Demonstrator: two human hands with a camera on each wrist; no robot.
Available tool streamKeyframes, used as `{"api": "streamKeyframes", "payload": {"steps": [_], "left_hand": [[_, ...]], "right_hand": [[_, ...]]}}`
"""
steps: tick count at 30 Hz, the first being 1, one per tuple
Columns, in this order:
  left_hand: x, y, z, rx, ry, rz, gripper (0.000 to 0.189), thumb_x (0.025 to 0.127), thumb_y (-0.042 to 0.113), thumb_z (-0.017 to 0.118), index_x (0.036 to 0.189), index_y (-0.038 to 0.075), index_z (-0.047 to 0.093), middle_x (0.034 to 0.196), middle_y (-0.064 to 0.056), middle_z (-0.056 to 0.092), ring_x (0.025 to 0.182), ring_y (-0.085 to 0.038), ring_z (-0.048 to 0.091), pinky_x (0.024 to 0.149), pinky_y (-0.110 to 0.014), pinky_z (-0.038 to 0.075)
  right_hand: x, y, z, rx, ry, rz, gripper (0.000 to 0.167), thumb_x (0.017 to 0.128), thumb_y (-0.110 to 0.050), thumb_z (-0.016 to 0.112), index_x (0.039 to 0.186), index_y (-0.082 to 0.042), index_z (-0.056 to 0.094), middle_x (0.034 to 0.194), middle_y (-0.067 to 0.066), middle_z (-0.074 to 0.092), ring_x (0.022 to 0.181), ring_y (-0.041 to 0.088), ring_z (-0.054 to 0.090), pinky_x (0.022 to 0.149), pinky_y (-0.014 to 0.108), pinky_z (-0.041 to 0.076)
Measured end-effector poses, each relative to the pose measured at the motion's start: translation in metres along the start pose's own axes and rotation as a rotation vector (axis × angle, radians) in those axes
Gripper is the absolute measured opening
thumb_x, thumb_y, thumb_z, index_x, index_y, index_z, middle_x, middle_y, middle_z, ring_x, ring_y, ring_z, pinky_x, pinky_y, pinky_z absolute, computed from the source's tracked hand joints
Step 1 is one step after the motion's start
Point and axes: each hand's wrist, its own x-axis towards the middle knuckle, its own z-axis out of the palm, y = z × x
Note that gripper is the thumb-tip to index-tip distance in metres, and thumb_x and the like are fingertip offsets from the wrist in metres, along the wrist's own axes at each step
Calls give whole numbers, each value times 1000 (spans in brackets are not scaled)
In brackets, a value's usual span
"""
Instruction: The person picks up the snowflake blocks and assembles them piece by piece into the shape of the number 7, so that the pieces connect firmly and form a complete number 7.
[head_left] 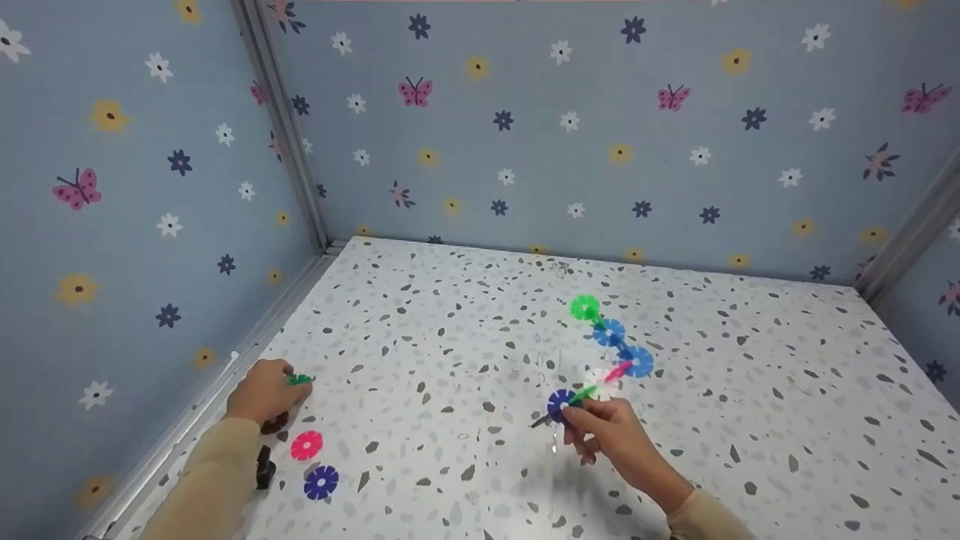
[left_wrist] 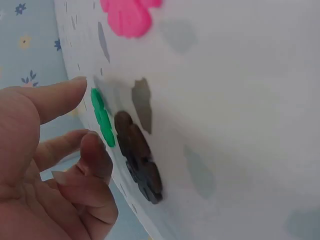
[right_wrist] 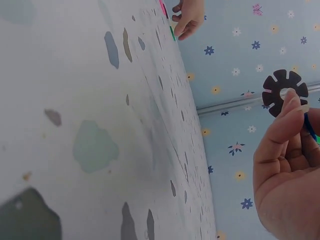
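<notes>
My right hand [head_left: 611, 435] pinches the dark blue slotted disc [head_left: 559, 406] near the lower end of a chain of interlocked plastic discs. A black disc [right_wrist: 285, 92] sticks out past the fingertips. Up the chain follow a green disc on edge, a white disc [head_left: 600, 382], a pink disc [head_left: 618, 371], two blue discs [head_left: 609, 332] and a bright green disc [head_left: 585, 307]. At the left, my left hand [head_left: 262, 394] has its fingers spread around a loose green disc [left_wrist: 102, 117] on the table. Beside that lies a dark brown disc [left_wrist: 139, 157], partly hidden in the head view.
Loose pink [head_left: 307, 445] and dark blue discs [head_left: 321, 482] lie to the right of the left forearm. The speckled white table [head_left: 435, 315] meets flower-patterned panels [head_left: 525, 135] at the back and left. A metal rail [head_left: 289, 127] stands in the left corner.
</notes>
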Motion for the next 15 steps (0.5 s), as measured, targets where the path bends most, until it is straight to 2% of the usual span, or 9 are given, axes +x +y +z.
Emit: {"api": "streamKeyframes", "payload": {"steps": [2,4,9,12,15], "left_hand": [[3,-5,-2,-22,-20,-19,56,89,29,67,123,-15,54,104,-25,62,73,-27,59,62,-40,51],[4,-8,-3,-50,-31,-26,54,89,28,68,119,-15,56,100,-24,62,72,-27,59,60,-38,51],[1,-3,-3,-75,-36,-21,50,88,24,71,118,-11,49,106,-26,59,82,-31,57,71,-44,52],[-2,12,3,-90,3,31,41,89,18,71,115,-6,50,101,-23,59,81,-29,57,70,-44,51],[-9,40,12,-177,21,89,32,91,13,70,114,-3,55,95,-18,59,73,-24,59,62,-40,53]], "right_hand": [[0,0,0,3,4,0,24,98,-20,62,87,1,67,74,11,66,54,14,51,47,23,45],[1,0,0,5,6,4,24,98,-20,63,87,1,67,74,10,66,55,14,51,47,23,44],[1,1,-1,12,5,-9,24,98,-20,62,89,2,68,74,10,66,55,13,52,47,22,45],[2,2,-2,14,15,-17,25,98,-19,62,91,4,68,74,10,66,55,13,52,47,22,44],[2,1,-3,11,32,-11,27,98,-19,62,93,7,66,75,11,65,55,14,52,47,22,44]]}}
